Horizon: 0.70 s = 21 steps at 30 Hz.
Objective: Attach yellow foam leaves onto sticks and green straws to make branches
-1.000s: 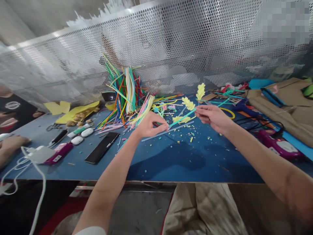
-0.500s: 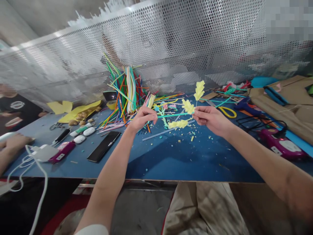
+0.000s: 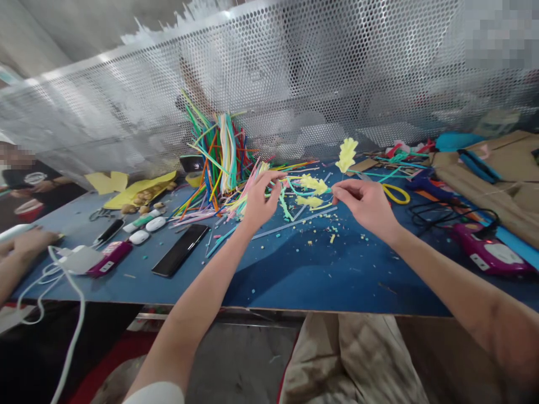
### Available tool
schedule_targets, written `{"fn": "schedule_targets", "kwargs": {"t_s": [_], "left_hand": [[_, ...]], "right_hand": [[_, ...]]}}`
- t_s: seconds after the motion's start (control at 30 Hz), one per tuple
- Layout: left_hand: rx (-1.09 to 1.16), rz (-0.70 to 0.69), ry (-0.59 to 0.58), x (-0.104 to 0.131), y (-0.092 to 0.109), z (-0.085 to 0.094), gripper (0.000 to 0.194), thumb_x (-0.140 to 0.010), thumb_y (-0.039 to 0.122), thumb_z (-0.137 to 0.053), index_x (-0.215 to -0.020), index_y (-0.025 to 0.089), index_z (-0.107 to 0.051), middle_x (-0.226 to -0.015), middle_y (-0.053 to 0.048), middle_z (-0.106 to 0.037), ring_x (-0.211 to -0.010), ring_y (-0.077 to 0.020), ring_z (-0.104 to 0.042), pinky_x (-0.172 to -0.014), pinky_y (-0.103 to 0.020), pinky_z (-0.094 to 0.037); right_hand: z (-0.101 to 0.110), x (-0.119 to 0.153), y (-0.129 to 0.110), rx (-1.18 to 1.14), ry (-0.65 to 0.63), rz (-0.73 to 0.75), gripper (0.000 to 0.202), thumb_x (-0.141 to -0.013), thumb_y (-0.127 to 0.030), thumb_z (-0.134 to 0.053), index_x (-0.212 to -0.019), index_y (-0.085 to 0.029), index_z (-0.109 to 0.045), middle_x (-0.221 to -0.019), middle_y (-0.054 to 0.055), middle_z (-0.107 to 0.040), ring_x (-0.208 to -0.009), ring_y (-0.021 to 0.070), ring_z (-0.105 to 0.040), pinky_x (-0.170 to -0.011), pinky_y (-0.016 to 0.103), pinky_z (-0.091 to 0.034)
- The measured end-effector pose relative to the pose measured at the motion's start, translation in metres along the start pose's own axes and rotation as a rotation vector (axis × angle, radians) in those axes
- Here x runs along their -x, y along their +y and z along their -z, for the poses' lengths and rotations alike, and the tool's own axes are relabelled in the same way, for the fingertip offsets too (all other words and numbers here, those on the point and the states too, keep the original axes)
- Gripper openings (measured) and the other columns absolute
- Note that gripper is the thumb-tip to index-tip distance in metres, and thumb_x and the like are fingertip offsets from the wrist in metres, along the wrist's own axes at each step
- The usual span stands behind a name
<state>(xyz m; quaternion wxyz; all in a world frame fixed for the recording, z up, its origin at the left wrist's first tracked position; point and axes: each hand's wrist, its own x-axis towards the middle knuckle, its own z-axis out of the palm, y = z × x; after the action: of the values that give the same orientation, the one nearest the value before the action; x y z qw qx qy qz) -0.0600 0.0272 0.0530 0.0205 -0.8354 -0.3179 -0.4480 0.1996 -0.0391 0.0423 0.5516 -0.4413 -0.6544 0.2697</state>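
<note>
Pale yellow leaf (image 3: 347, 155) stands upright on a thin wire just above the right hand (image 3: 368, 205), right of centre over the blue desk (image 3: 273, 280). Right thumb and forefinger are pinched together on the end of a green stem (image 3: 329, 191). Left hand (image 3: 261, 202) is raised to the left of it, thumb and forefinger spread near the far end of the stem; cannot tell whether they touch it. Second leaf (image 3: 314, 184) and third leaf (image 3: 309, 201), both yellow, show between the hands, one beyond the other. Scraps (image 3: 332, 238) of mixed colours are scattered on the near side. Far left of centre, a thick bundle of coloured strips (image 3: 227, 154) leans up before a perforated metal panel (image 3: 315, 84). Black phone (image 3: 180, 250) lies flat left of the left forearm, with a white case (image 3: 156, 224) just beyond. Yellow loop (image 3: 397, 194) lies right of the right hand; farther right, a purple power strip (image 3: 490, 253) beside black cable. At the left edge, another person's hand (image 3: 29, 242) rests near white cords.
</note>
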Motion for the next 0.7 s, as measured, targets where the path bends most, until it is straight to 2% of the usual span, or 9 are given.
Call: {"fn": "schedule_targets", "kwargs": {"t_s": [0.07,0.13,0.2,0.23,0.33,0.4,0.5,0.6,0.7], "left_hand": [[0.06,-0.077,-0.025,0.001,0.017,0.005,0.037,-0.096,0.032,-0.048,-0.131,0.021,-0.05,-0.119,-0.009,-0.063,-0.101,-0.018,-0.062,-0.089,-0.036,-0.054],[-0.003,-0.148,-0.053,0.002,0.032,0.005,0.053,-0.089,0.038,-0.06,-0.136,0.019,-0.045,-0.128,-0.012,-0.059,-0.111,-0.0219,-0.061,-0.095,-0.039,-0.053],[-0.116,-0.223,-0.022,0.003,0.042,0.0,0.056,-0.087,0.04,-0.064,-0.134,0.017,-0.045,-0.129,-0.014,-0.059,-0.12,-0.0255,-0.058,-0.101,-0.042,-0.051],[-0.176,-0.277,0.001,0.004,0.043,-0.004,0.052,-0.087,0.041,-0.065,-0.129,0.015,-0.049,-0.123,-0.014,-0.062,-0.118,-0.0265,-0.059,-0.1,-0.043,-0.052],[-0.327,-0.4,-0.013,0.007,0.041,-0.015,0.025,-0.09,0.038,-0.063,-0.1,0.015,-0.06,-0.095,-0.009,-0.068,-0.093,-0.0219,-0.067,-0.084,-0.037,-0.057],[-0.373,-0.44,-0.048,0.009,0.037,-0.018,0.018,-0.092,0.034,-0.061,-0.092,0.016,-0.062,-0.087,-0.006,-0.068,-0.085,-0.0193,-0.067,-0.078,-0.034,-0.057],[-0.377,-0.446,-0.091,0.012,0.033,-0.019,0.015,-0.093,0.029,-0.057,-0.095,0.016,-0.066,-0.091,-0.007,-0.069,-0.087,-0.0191,-0.067,-0.077,-0.033,-0.057],[-0.348,-0.436,-0.095,0.013,0.031,-0.019,0.013,-0.093,0.024,-0.057,-0.093,0.015,-0.066,-0.1,-0.009,-0.069,-0.094,-0.0195,-0.066,-0.08,-0.033,-0.057],[-0.325,-0.457,-0.1,0.014,0.027,-0.018,0.014,-0.094,0.02,-0.054,-0.101,0.018,-0.066,-0.107,-0.006,-0.068,-0.092,-0.0172,-0.065,-0.082,-0.033,-0.056]], "right_hand": [[0.0,0.001,0.002,0.157,0.025,0.073,0.023,-0.092,-0.041,-0.058,-0.088,-0.022,-0.071,-0.076,0.003,-0.072,-0.066,0.017,-0.063,-0.06,0.032,-0.046],[-0.001,0.003,0.003,0.307,-0.006,0.132,0.022,-0.094,-0.039,-0.055,-0.093,-0.023,-0.07,-0.079,0.003,-0.075,-0.069,0.0181,-0.067,-0.064,0.033,-0.048],[-0.005,0.006,0.003,0.444,-0.059,0.185,0.018,-0.095,-0.037,-0.055,-0.099,-0.024,-0.067,-0.082,0.002,-0.076,-0.069,0.0186,-0.068,-0.064,0.033,-0.047],[-0.007,0.007,0.003,0.494,-0.075,0.204,0.017,-0.095,-0.036,-0.055,-0.101,-0.024,-0.065,-0.083,0.002,-0.077,-0.07,0.0189,-0.069,-0.063,0.033,-0.045],[-0.014,0.012,0.001,0.573,-0.074,0.236,0.014,-0.095,-0.035,-0.055,-0.104,-0.025,-0.058,-0.084,0.002,-0.077,-0.073,0.0202,-0.07,-0.062,0.033,-0.043],[-0.017,0.014,0.0,0.591,-0.066,0.256,0.012,-0.096,-0.035,-0.055,-0.103,-0.025,-0.057,-0.086,0.002,-0.077,-0.076,0.0205,-0.07,-0.063,0.033,-0.043],[-0.016,0.015,-0.002,0.573,-0.124,0.281,0.012,-0.098,-0.034,-0.052,-0.102,-0.024,-0.056,-0.086,0.002,-0.075,-0.074,0.0192,-0.068,-0.064,0.033,-0.043],[-0.008,0.012,-0.006,0.543,-0.197,0.269,0.016,-0.099,-0.034,-0.046,-0.099,-0.024,-0.059,-0.074,0.001,-0.071,-0.061,0.017,-0.062,-0.061,0.033,-0.043],[0.007,0.005,-0.01,0.52,-0.171,0.31,0.024,-0.098,-0.034,-0.047,-0.089,-0.023,-0.065,-0.082,0.004,-0.073,-0.074,0.0193,-0.066,-0.067,0.034,-0.046]]}}
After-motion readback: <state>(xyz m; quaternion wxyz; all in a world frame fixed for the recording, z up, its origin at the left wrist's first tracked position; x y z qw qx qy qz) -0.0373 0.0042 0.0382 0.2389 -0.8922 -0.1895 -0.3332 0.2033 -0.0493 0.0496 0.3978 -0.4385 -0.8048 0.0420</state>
